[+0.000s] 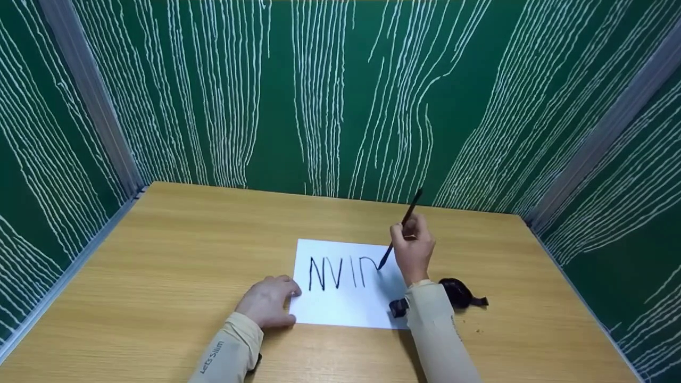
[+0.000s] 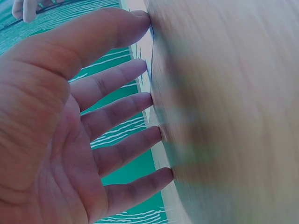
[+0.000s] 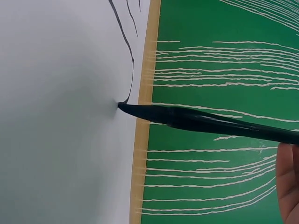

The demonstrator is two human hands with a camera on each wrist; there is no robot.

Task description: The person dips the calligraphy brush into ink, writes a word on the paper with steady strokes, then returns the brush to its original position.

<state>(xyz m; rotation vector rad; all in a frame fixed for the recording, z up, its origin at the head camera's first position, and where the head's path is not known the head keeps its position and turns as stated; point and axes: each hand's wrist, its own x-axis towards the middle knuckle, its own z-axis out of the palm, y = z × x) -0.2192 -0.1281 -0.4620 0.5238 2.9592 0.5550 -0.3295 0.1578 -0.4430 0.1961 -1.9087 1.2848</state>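
Observation:
My right hand pinches a dark writing brush by its handle, tilted up to the right. The brush tip touches a white sheet of paper at the end of a curved black stroke. Black strokes reading like "NVI" and an arched stroke stand to its left. At the sheet's left edge rests my left hand, fingers spread and gently bent. In the left wrist view, the fingertips meet the surface and the palm holds nothing.
A dark rounded object with a short protruding end lies right of the paper, partly behind my right forearm. The wooden table is enclosed by green panels with wavy white lines and grey corner posts.

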